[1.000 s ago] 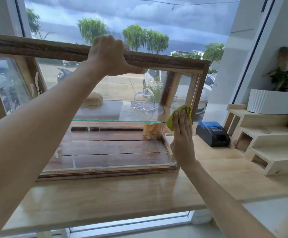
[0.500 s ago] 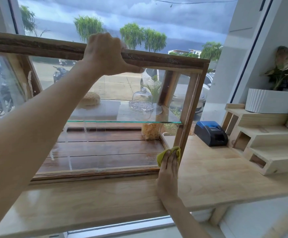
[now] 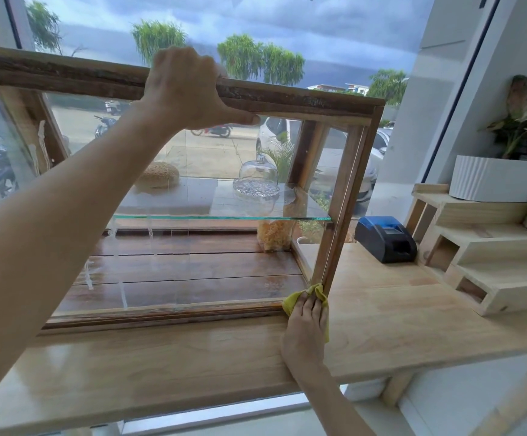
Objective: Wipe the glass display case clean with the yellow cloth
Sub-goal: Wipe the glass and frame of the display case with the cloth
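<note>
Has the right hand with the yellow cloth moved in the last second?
Yes. The right hand and yellow cloth slid down the display case's right post, from glass-shelf height to the bottom corner.

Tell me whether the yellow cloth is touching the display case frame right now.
Touching. The head view shows the right hand pressing the yellow cloth against the bottom right corner of the display case frame.

You see a black-and-blue receipt printer [image 3: 386, 242] at right | stepped wooden shelf [image 3: 488, 262] far right | white ribbed planter [image 3: 491, 180] atop it | wooden counter [image 3: 193, 366] near.
</note>
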The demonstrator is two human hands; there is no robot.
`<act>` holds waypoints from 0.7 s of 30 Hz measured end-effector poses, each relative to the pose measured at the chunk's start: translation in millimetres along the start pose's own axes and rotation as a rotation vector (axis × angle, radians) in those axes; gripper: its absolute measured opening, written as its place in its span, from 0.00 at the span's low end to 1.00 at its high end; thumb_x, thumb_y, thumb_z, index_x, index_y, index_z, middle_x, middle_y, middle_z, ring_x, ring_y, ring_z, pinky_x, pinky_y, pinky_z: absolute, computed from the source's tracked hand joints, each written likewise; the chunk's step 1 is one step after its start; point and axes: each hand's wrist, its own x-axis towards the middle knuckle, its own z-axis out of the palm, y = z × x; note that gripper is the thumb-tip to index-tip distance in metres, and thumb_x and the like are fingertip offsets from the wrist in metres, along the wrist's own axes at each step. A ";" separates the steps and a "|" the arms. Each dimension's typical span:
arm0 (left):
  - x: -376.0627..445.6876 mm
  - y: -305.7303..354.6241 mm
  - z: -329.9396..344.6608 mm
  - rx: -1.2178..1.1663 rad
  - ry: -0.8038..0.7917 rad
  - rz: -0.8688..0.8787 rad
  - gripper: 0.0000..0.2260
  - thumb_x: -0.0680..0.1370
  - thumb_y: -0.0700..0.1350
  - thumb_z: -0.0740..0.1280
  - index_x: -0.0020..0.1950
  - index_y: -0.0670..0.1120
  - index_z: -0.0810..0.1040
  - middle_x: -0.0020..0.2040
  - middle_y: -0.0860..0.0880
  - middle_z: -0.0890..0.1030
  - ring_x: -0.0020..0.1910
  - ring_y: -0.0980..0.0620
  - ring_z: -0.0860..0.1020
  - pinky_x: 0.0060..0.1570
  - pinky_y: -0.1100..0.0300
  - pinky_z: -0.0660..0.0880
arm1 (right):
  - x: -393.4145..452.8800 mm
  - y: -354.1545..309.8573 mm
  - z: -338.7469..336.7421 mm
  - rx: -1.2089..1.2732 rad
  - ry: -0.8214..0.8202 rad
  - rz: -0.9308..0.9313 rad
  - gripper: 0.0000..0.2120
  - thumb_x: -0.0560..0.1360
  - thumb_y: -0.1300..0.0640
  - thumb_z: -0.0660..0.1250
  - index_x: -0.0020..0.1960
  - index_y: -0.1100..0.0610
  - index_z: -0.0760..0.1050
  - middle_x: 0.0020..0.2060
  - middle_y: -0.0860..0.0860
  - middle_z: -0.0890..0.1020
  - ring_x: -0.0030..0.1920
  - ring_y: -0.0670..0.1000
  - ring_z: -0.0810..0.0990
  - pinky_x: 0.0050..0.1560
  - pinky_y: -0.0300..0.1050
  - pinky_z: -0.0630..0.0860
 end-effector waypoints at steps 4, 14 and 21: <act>0.1 0.2 -0.5 0.019 0.001 0.001 0.44 0.56 0.81 0.56 0.44 0.43 0.82 0.25 0.49 0.66 0.35 0.47 0.70 0.41 0.55 0.63 | -6.6 9.8 -2.8 0.118 -0.007 0.000 0.38 0.60 0.63 0.78 0.67 0.66 0.70 0.63 0.62 0.76 0.64 0.61 0.74 0.67 0.55 0.67; 0.2 -0.2 1.8 0.010 0.007 -0.010 0.42 0.57 0.80 0.56 0.45 0.43 0.82 0.26 0.49 0.66 0.36 0.46 0.70 0.42 0.55 0.63 | -19.9 -11.4 -9.4 0.279 -0.061 -0.152 0.37 0.71 0.65 0.64 0.76 0.63 0.50 0.75 0.61 0.56 0.76 0.57 0.53 0.72 0.44 0.40; 0.4 0.7 0.9 -0.011 0.003 0.001 0.44 0.57 0.79 0.54 0.46 0.43 0.82 0.26 0.50 0.65 0.35 0.47 0.70 0.43 0.55 0.62 | -33.1 -39.6 -2.8 0.350 -0.050 -0.342 0.41 0.53 0.65 0.78 0.66 0.67 0.71 0.61 0.61 0.77 0.62 0.60 0.76 0.64 0.55 0.63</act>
